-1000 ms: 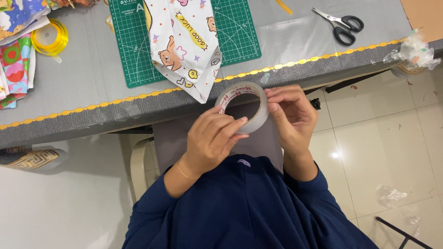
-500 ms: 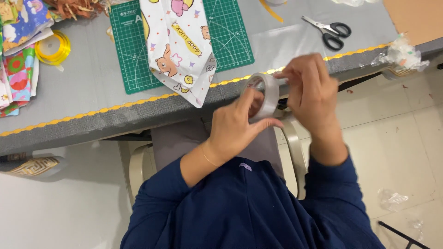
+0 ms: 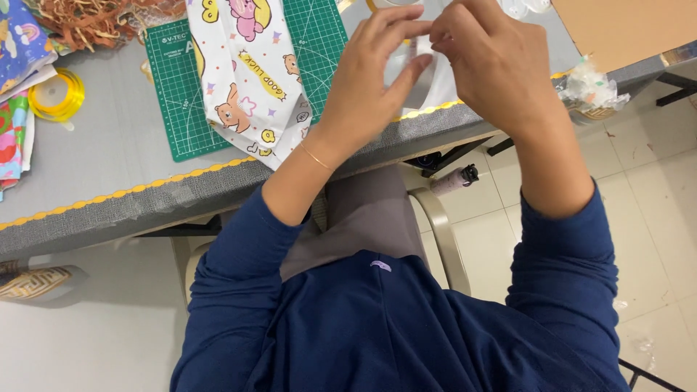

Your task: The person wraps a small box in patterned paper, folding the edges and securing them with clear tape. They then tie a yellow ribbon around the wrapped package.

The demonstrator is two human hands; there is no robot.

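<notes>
My left hand (image 3: 370, 72) and my right hand (image 3: 490, 62) are raised together over the grey table's front edge (image 3: 181, 189). Between them they hold a roll of clear tape (image 3: 421, 76), mostly hidden by the fingers. The fingertips of both hands meet at the top of the roll. A white cloth with cartoon bears (image 3: 250, 80) lies just left of my left hand, draped over a green cutting mat (image 3: 174, 101) and hanging past the table edge.
A yellow ribbon spool (image 3: 54, 94) and colourful fabric pieces (image 3: 14, 109) lie at the far left. Brown raffia (image 3: 94, 22) sits at the top left. A cardboard sheet (image 3: 624, 29) and crumpled plastic (image 3: 592, 87) are at the right. Yellow trim runs along the table edge.
Both hands have carried the tape roll up from near my lap to above the table edge. The scissors have left the view.
</notes>
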